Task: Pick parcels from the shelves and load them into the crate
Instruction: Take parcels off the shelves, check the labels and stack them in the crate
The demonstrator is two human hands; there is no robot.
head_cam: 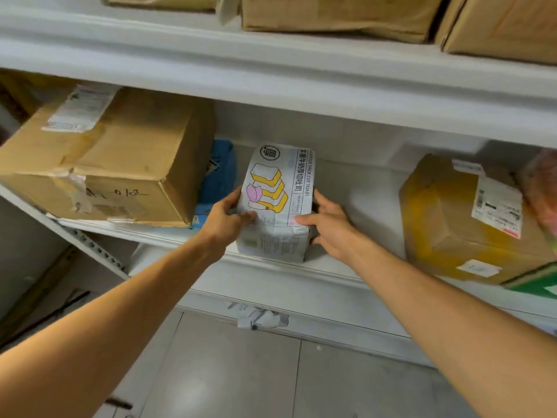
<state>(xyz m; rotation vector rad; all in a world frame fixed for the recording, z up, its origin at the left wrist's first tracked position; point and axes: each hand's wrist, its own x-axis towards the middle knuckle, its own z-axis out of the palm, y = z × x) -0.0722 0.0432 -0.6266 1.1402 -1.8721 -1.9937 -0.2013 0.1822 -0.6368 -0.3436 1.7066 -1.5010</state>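
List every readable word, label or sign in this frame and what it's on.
"THICK CUT TOAST": printed along the white toast box.
"牛奶厚切吐司": beside it, same box.
"厚" in a circle: same box, far end.
Shipping labels on the brown carton and the yellow-taped carton: blurred, unreadable.
Handwriting on the brown carton: illegible.

Both hands (280, 224) grip toast box (278, 188) on shelf (346, 276).

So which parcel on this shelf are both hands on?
The white toast-printed box, gripped by left hand and right hand; the brown carton and yellow-taped box sit untouched.
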